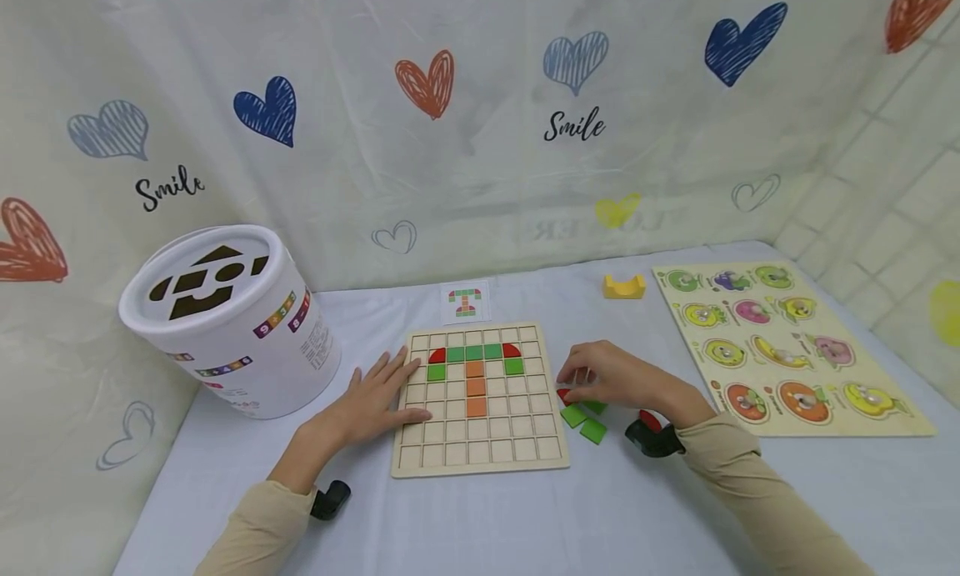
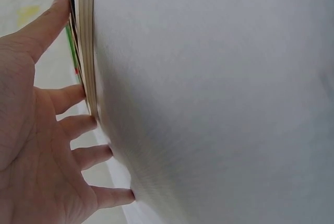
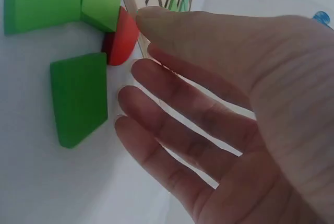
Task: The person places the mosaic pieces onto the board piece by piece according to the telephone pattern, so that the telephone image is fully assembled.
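A wooden grid board (image 1: pixel 498 451) lies on the table, with red, green and orange tiles set in a T-like pattern. My left hand (image 1: pixel 372 405) rests spread at its left edge, thumb on the board and the outer fingertips on the cloth. My right hand (image 1: pixel 611 374) hovers over loose tiles at the board's right side, fingers loosely bent. In the right wrist view its thumb tip meets the edge of a red rounded tile (image 3: pixel 124 38); no grip on it shows. Green tiles (image 3: pixel 81 98) lie beside that one. Another red tile (image 1: pixel 650 420) lies by the right wrist.
A card with a coloured tile pattern (image 1: pixel 467 303) lies behind the board. A white bucket (image 1: pixel 300 368) with shape cut-outs in its lid stands at the left. A yellow notched block (image 1: pixel 624 288) sits at the back right, near a fruit puzzle board (image 1: pixel 802 409).
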Available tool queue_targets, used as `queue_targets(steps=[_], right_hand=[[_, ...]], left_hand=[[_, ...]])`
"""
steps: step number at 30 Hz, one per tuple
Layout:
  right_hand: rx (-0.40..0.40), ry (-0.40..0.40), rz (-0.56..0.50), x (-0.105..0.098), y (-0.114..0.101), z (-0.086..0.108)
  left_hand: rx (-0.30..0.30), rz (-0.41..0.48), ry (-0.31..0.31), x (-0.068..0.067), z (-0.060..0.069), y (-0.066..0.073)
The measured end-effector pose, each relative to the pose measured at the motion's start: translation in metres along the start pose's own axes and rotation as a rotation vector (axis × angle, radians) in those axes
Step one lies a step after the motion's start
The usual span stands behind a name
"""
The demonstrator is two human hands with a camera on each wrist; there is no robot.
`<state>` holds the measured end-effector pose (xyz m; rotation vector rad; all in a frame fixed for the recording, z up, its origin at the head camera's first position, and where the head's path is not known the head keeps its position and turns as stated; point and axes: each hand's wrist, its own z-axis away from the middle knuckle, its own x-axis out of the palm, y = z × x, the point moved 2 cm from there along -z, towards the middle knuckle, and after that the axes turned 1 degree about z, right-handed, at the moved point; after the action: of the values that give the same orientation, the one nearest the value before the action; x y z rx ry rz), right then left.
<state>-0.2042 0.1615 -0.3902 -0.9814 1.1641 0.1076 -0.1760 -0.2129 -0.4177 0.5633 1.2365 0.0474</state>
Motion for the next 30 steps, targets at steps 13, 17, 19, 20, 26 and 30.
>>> queue_targets(steps=[13,17,19,20,26,30], right_hand=[[0.067,-0.001,-0.004,0.0069,-0.0009,-0.0040],[0.085,-0.012,-0.003,0.0058,-0.0015,-0.0058],[0.083,-0.017,-0.010,0.0054,-0.0014,-0.0058],[0.081,-0.018,-0.014,0.0052,-0.0012,-0.0057],[0.044,-0.006,-0.033,0.0034,0.0002,-0.0045],[0.014,0.011,-0.032,0.0027,0.0002,-0.0038]], left_hand=[[-0.005,-0.007,-0.003,-0.0002,0.0001,0.0007],[-0.008,-0.006,-0.004,0.0002,0.0001,0.0003],[-0.007,-0.003,-0.003,0.0004,0.0000,0.0004],[-0.007,-0.003,-0.004,0.0006,-0.0001,0.0005],[0.000,-0.007,-0.003,0.0003,-0.0013,0.0008],[-0.007,-0.015,-0.007,0.0007,-0.0019,-0.0001]])
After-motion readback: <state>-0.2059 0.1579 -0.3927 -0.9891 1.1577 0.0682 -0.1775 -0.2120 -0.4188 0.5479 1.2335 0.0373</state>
